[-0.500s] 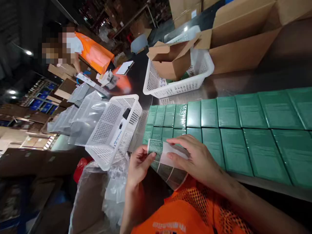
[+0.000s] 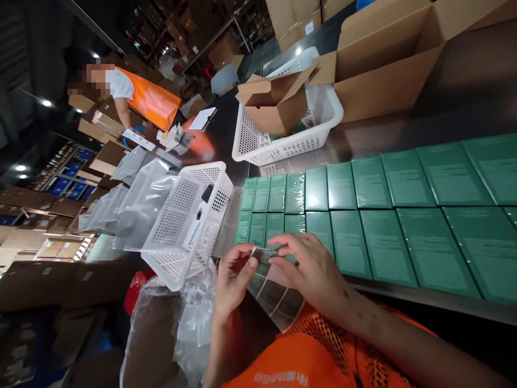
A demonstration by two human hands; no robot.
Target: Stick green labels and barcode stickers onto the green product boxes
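Note:
My left hand [image 2: 231, 283] pinches the left edge of a strip of translucent labels [image 2: 276, 298], thumb on top. The strip slants down towards my orange vest, and pale lines divide it into panels. My right hand [image 2: 315, 269] has thumb and index finger closed at the upper right end of the same strip; whether one label is lifted off its backing I cannot tell. Just beyond my hands, two rows of green shrink-wrapped boxes [image 2: 383, 180] lie side by side on the dark table, their film glinting.
A white perforated basket [image 2: 288, 153] holds an open carton [image 2: 278, 110]; a larger open carton [image 2: 383, 81] stands beside it. Another white basket [image 2: 216, 215] sits left, next to clear plastic bags [image 2: 147, 202]. A co-worker in an orange vest [image 2: 151, 99] stands at the far left.
The strip's top has tipped flatter, and its white part beside my right fingers no longer shows. My right thumb and index finger have drawn closer together. The view has shifted slightly.

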